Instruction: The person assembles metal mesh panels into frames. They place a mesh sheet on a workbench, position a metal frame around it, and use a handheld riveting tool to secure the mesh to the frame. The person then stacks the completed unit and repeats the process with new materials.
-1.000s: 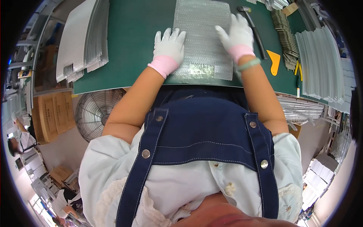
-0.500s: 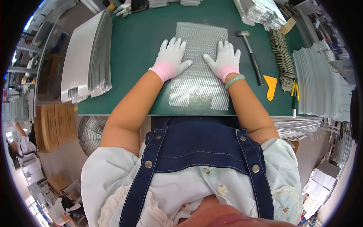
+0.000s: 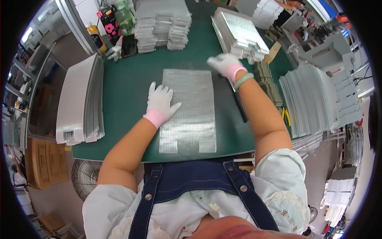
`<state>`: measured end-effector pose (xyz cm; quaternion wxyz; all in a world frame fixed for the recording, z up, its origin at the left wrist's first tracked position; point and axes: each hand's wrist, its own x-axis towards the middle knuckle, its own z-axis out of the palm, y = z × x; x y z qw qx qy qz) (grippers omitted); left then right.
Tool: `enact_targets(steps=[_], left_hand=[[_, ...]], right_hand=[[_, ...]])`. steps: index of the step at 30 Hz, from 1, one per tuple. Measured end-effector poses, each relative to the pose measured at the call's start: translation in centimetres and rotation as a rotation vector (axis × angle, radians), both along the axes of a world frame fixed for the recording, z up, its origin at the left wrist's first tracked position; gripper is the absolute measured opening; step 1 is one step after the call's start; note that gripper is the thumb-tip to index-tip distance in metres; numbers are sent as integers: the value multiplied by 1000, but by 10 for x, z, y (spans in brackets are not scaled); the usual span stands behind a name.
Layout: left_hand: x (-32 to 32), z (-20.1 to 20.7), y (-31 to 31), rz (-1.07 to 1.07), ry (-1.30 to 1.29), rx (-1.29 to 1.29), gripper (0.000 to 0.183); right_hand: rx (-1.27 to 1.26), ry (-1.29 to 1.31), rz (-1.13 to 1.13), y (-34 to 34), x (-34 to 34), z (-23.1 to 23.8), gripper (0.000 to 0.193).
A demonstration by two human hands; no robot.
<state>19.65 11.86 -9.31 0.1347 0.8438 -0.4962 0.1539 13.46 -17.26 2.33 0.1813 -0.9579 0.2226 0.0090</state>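
Note:
A silvery perforated metal sheet [image 3: 189, 107] with a notch in its near edge lies flat on the green table. My left hand [image 3: 160, 101], in a white glove with a pink cuff, rests open at its left edge, thumb on the sheet. My right hand [image 3: 226, 65], gloved alike, is raised off the sheet beyond its far right corner. Its fingers bunch toward the left and are somewhat blurred, so what they hold, if anything, does not show. Below it a hammer's dark handle [image 3: 240, 105] lies on the table; its head is hidden by the hand.
Stacks of metal sheets stand at the left [image 3: 75, 99], far middle [image 3: 161, 24], far right [image 3: 240, 34] and right [image 3: 308, 97]. A row of small greyish-brown pieces [image 3: 268, 83] and yellow-handled pliers [image 3: 286, 116] lie right of my forearm. Bottles [image 3: 96, 38] stand at the far left.
My right hand has lifted off the sheet and moved right, over the hammer's head. My left hand stays at the sheet's left edge. The view has shifted, and my right forearm now hides the yellow scraper.

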Motion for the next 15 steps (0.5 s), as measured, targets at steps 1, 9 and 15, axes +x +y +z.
enact_targets(steps=[1,9,15], left_hand=[[-1,2,-1,-2,15,4,59],[-1,13,-6,-34,73,-17,61],[0,10,1,-2,87,0,63]], right_hand=[[-129,-303,-144,-17,8,8,61],[-340,39,-429,-139,76,36,48],[-452,-8,-342,-111,75,64,36]])
